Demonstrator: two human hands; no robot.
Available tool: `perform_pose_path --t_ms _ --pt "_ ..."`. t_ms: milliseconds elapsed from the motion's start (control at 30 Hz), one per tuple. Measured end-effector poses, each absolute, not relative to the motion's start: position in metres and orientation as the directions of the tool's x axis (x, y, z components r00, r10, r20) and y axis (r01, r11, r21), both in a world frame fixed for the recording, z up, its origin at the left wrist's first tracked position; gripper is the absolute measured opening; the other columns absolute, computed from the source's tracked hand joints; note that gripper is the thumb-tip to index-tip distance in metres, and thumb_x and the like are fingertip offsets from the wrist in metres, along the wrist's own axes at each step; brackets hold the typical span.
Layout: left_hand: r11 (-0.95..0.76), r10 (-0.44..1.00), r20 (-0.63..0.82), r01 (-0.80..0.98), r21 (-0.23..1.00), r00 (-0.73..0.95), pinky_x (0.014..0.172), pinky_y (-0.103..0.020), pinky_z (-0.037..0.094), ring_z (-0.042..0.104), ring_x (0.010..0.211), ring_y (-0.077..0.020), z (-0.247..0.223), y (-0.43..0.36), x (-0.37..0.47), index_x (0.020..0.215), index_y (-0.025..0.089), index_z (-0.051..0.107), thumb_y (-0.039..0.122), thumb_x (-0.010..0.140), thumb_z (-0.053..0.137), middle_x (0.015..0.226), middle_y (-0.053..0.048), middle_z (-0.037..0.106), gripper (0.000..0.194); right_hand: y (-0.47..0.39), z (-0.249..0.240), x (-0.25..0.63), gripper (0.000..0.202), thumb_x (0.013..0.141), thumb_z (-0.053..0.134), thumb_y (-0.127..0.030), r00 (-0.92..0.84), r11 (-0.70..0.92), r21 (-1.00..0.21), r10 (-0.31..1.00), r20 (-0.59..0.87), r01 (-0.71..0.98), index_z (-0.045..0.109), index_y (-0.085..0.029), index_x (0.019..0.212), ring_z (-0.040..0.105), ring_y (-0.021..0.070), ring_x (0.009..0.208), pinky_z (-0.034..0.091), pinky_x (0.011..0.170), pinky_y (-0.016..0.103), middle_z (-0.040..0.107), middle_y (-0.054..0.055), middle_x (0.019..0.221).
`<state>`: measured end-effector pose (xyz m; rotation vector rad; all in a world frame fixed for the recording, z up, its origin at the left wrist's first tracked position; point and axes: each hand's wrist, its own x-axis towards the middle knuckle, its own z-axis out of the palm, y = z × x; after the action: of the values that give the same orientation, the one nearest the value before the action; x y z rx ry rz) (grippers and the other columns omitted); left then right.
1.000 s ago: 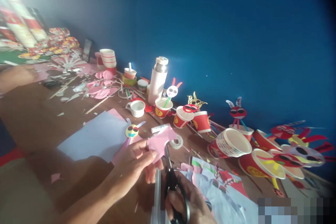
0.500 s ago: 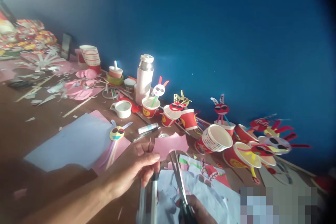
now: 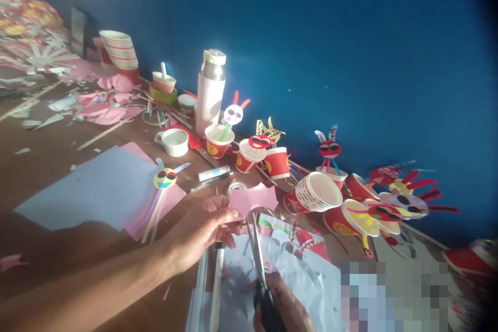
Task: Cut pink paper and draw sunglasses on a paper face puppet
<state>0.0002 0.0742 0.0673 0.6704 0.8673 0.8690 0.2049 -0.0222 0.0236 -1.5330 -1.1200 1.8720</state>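
Between the thumb and fingers of my left hand (image 3: 210,223) is a piece of pink paper (image 3: 254,200) with scalloped cut edges. My right hand (image 3: 286,301) grips scissors (image 3: 257,257) by their dark handles. Their slim blades point up, slightly parted, with the tips just under the paper's lower edge. Beneath the scissors lies crumpled pale blue paper (image 3: 280,275) with small scraps on it. A yellow paper face on sticks (image 3: 164,178) rests on blue and pink sheets (image 3: 89,187) left of my left hand.
Red paper cups (image 3: 249,155) with paper faces line the blue wall. A cup stack (image 3: 315,192) stands right of the pink paper. Farther back are a white thermos (image 3: 210,93), a white mug (image 3: 174,142) and pink scraps (image 3: 105,106). A marker (image 3: 213,173) and pen lie behind my left hand.
The view has shifted, so the objects at left sit higher in the picture. The scissors have swung a little left and away from the pink paper. Both hands keep their hold.
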Motion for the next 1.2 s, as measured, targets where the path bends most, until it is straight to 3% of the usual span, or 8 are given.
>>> perform_pose_path --t_ms 133,433,700,933,1100,1200 --pt "0.502 0.841 -0.357 -0.342 0.794 0.406 0.048 -0.021 0.049 0.056 0.061 -0.013 0.064 0.069 0.004 0.073 0.013 0.067 0.023 0.07 0.068 0.071 -0.004 0.062 0.01 -0.021 0.022 0.206 0.041 0.078 0.055 -0.062 -0.273 -0.637 -0.764 0.721 -0.637 0.1 0.061 -0.024 0.094 0.049 0.0117 0.044 0.041 0.046 0.022 0.057 -0.002 0.052" --pt "0.559 0.802 -0.423 -0.282 0.78 0.421 0.044 -0.025 0.049 0.054 0.054 -0.0132 0.06 0.062 0.008 0.066 0.012 0.062 0.025 0.066 0.066 0.065 -0.004 0.06 0.013 -0.026 0.024 0.209 0.052 0.071 0.061 -0.068 -0.277 -0.59 -0.792 0.743 -0.609 0.159 0.059 -0.026 0.101 0.047 0.0108 0.043 0.032 0.039 0.019 0.054 -0.003 0.052" --pt "0.581 0.781 -0.43 -0.275 0.766 0.453 0.045 -0.024 0.048 0.054 0.057 -0.0127 0.062 0.057 0.01 0.065 0.013 0.06 0.024 0.065 0.065 0.066 -0.001 0.057 0.012 -0.03 0.029 0.208 0.056 0.065 0.068 -0.068 -0.289 -0.505 -0.85 0.8 -0.525 0.146 0.059 -0.025 0.101 0.051 0.0124 0.045 0.042 0.047 0.024 0.055 -0.003 0.052" --pt "0.592 0.762 -0.441 -0.236 0.77 0.474 0.048 -0.025 0.048 0.054 0.058 -0.0121 0.063 0.058 0.009 0.07 0.013 0.059 0.024 0.065 0.064 0.07 -0.001 0.058 0.013 -0.027 0.023 0.206 0.054 0.073 0.059 -0.071 -0.304 -0.615 -0.782 0.73 -0.612 0.099 0.057 -0.021 0.096 0.05 0.0115 0.044 0.043 0.048 0.023 0.053 -0.003 0.05" --pt "0.587 0.766 -0.444 -0.224 0.778 0.466 0.047 -0.025 0.047 0.054 0.058 -0.0118 0.063 0.058 0.009 0.069 0.013 0.058 0.026 0.064 0.063 0.069 0.0 0.056 0.015 -0.035 0.016 0.206 0.075 0.06 0.059 -0.082 -0.353 -0.446 -0.892 0.824 -0.443 0.078 0.052 -0.022 0.105 0.037 0.0077 0.041 0.031 0.042 0.02 0.052 -0.005 0.05" --pt "0.586 0.763 -0.441 -0.218 0.78 0.472 0.048 -0.025 0.047 0.053 0.058 -0.0117 0.062 0.058 0.008 0.07 0.013 0.058 0.026 0.064 0.063 0.07 -0.001 0.057 0.016 -0.04 0.011 0.206 0.079 0.061 0.056 -0.084 -0.355 -0.355 -0.933 0.866 -0.353 0.061 0.049 -0.021 0.11 0.032 0.0067 0.042 0.028 0.044 0.02 0.048 -0.007 0.05"
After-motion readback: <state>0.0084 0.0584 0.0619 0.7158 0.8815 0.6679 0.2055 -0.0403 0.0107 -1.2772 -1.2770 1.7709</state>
